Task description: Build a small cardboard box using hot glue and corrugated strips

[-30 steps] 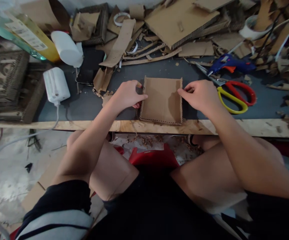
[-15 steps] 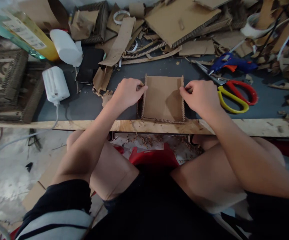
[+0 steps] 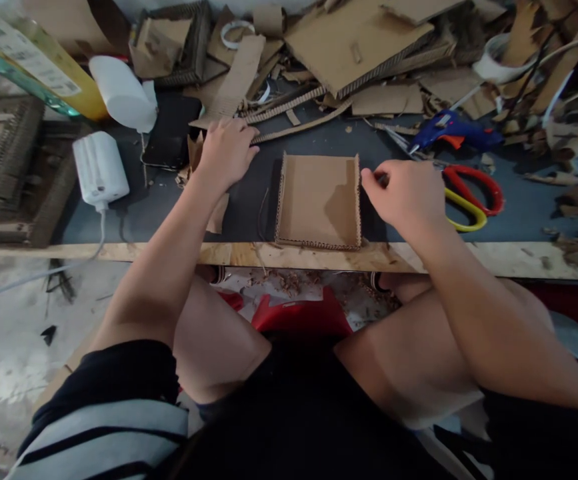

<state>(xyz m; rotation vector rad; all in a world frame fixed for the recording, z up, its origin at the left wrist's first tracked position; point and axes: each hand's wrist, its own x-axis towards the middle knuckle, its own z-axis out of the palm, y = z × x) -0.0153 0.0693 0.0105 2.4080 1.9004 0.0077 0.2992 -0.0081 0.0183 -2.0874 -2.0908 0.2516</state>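
A shallow square cardboard tray (image 3: 319, 200) with low corrugated walls lies at the front of the bench. My right hand (image 3: 409, 197) is just beside its right wall, with the fingers curled in and the thumb tip close to the edge. I see nothing in that hand. My left hand (image 3: 229, 153) is away from the tray, to its upper left, with fingers stretched out. Its fingertips are at the near end of a thin corrugated cardboard strip (image 3: 303, 125); whether they touch it I cannot tell. Under the left wrist is a torn cardboard scrap (image 3: 217, 215).
Scissors (image 3: 496, 190) with red and yellow handles and a blue glue gun (image 3: 451, 131) lie right of the tray. Cardboard pieces (image 3: 359, 47) are heaped along the back. On the left are a white adapter (image 3: 99, 168), a black phone-like object (image 3: 171, 137) and a yellow-filled bottle (image 3: 49, 63).
My left hand has let go of the tray's left wall and moved up and left to the cardboard strips. My right hand has come slightly away from the right wall.
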